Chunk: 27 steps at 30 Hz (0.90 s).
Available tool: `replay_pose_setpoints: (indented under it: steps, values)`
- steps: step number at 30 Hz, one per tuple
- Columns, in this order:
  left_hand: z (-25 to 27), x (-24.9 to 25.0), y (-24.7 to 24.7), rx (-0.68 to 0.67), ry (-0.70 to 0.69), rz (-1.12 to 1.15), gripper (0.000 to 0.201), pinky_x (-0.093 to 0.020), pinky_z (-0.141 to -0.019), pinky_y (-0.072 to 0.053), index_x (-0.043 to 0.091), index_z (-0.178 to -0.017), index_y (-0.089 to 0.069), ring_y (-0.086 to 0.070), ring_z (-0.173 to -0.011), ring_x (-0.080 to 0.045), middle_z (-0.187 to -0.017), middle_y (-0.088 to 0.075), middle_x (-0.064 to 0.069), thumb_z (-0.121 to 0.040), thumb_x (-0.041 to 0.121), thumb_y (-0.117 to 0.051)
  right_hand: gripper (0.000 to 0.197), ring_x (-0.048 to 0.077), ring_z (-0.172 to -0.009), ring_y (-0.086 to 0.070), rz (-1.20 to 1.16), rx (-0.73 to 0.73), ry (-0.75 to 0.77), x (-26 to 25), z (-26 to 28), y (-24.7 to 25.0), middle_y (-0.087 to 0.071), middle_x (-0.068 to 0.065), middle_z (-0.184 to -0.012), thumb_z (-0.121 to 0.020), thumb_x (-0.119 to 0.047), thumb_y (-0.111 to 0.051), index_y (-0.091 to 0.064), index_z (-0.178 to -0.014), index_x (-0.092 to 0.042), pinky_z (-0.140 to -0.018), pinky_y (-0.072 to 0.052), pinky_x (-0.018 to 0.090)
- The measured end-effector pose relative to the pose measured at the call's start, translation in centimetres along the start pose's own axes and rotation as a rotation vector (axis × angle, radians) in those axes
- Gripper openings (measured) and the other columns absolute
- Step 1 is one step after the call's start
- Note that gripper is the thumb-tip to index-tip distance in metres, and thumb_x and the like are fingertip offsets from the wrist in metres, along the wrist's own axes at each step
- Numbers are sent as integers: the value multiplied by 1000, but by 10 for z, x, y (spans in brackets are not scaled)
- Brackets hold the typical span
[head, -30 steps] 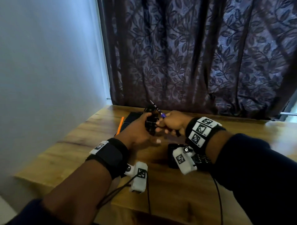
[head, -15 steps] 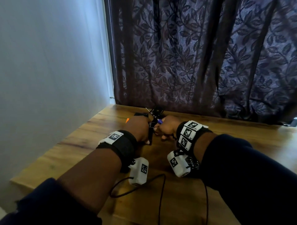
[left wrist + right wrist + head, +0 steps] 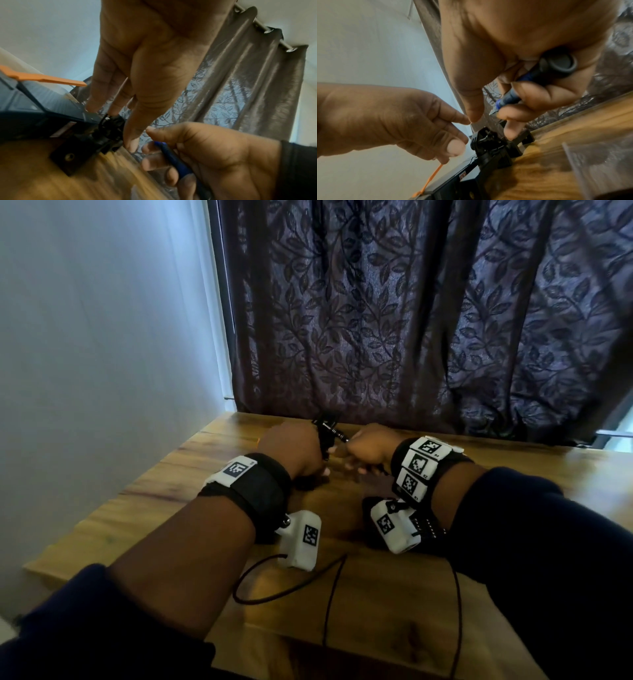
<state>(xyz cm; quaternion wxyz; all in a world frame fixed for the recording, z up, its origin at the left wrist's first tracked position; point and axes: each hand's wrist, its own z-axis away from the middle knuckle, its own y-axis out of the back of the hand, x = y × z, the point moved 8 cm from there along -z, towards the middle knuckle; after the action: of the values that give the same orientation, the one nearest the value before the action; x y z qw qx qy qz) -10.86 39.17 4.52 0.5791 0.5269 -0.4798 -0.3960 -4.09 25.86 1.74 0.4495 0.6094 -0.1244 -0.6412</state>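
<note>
- While the left hand (image 3: 294,451) steadies it, a small black mechanism (image 3: 489,143) stands on the wooden tabletop (image 3: 387,611), near the far edge by the curtain (image 3: 411,320).
- Left hand: thumb tip against one side of the mechanism, fingertips on the other side. This is a pinch grip with the fingers bent downward.
- Right hand (image 3: 368,448): closed round a blue-handled screwdriver (image 3: 510,96). The dark end cap sits in the palm and the fingers curl along the handle.
- Screwdriver shaft angled down toward the top of the mechanism. Tip hidden behind the fingers — cannot tell whether it sits in a screw.
- One right fingertip reaches past the shaft and touches the mechanism. The right thumb tip meets a left fingertip just above it.
- Mechanism sits hard against a dark flat case (image 3: 51,102) lying on the tabletop — joined or merely touching, cannot tell.
- Orange pry tool (image 3: 46,79) lies at the case's edge, apart from both hands.
- Flat black plate with one screw hole (image 3: 68,157) on the tabletop, right against the mechanism's base.
- Clear plastic piece (image 3: 590,169) on the tabletop to the right of the mechanism, near but apart.
- Pale wall (image 3: 102,337) to the left.
</note>
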Motion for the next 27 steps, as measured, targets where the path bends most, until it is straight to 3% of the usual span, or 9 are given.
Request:
replay_pose_setpoints:
  steps: [2, 5, 9, 12, 15, 18, 20, 24, 27]
  values:
    - [5, 11, 4, 34, -3, 102, 49, -39, -89, -58, 20, -111, -69, -68, -95, -27, -106, -70, -6, -78, 53, -79, 31, 23, -56, -51, -22, 6, -4, 12, 11, 13, -78, 12, -86, -87, -42, -76, -75, -91, -11, -42, -34, 24]
    - [11, 39, -3, -3, -67, 215, 43, -37, -84, -57, 15, -105, -72, -66, -88, -24, -103, -71, -7, -88, 54, -69, 26, 16, -48, -47, -96, 14, 18, 39, 33, 35, -71, 3, -72, -90, -38, -75, -74, -94, -13, -43, -31, 21]
    - [9, 68, -41, -112, -59, 226, 40, -32, -73, -48, 16, -80, -65, -61, -79, -20, -91, -70, -7, -91, 54, -68, 40, 23, -47, -48, 106, 23, 6, 90, 54, 62, -66, 13, -68, -89, -46, -75, -71, -83, -8, -44, -33, 24]
    - [-1, 90, -69, -145, -83, 88, 46, -39, -84, -58, 22, -88, -67, -66, -89, -23, -95, -70, -3, -75, 66, -73, 38, 27, -56, -55, 283, 8, -49, 127, 63, 74, -71, 14, -71, -86, -41, -78, -72, -85, -4, -46, -37, 26]
    - [-3, 101, -72, -126, -89, -5, 49, -43, -86, -59, 21, -93, -73, -66, -91, -25, -92, -68, 0, -70, 64, -82, 28, 20, -58, -59, 348, 61, -21, 138, 69, 81, -68, 6, -69, -85, -35, -80, -73, -92, -9, -49, -42, 25]
    - [-6, 117, -79, -149, -162, 1, 46, -43, -93, -57, 27, -110, -78, -67, -104, -22, -112, -73, 2, -75, 54, -85, 25, 19, -63, -58, 424, 126, 17, 145, 68, 95, -69, 7, -83, -86, -35, -80, -73, -93, -12, -50, -42, 25]
    - [-6, 125, -79, -169, -205, 3, 38, -43, -97, -55, 32, -114, -79, -65, -112, -21, -121, -72, 4, -80, 49, -83, 18, 25, -65, -66, 476, 79, 6, 150, 67, 98, -73, 8, -82, -88, -33, -78, -73, -90, -16, -48, -45, 24]
    - [6, 141, -76, -241, -313, 28, 27, -38, -100, -51, 40, -113, -78, -61, -117, -15, -124, -71, 10, -87, 43, -80, 21, 22, -63, -65, 534, -58, -25, 160, 71, 93, -74, 7, -75, -90, -39, -76, -76, -96, -19, -52, -47, 25]
    - [14, 145, -78, -265, -333, 52, 28, -38, -99, -50, 42, -113, -78, -59, -116, -13, -123, -70, 13, -86, 44, -81, 28, 30, -73, -72, 548, -71, -5, 163, 78, 94, -75, 9, -79, -89, -43, -75, -76, -97, -17, -57, -48, 27]
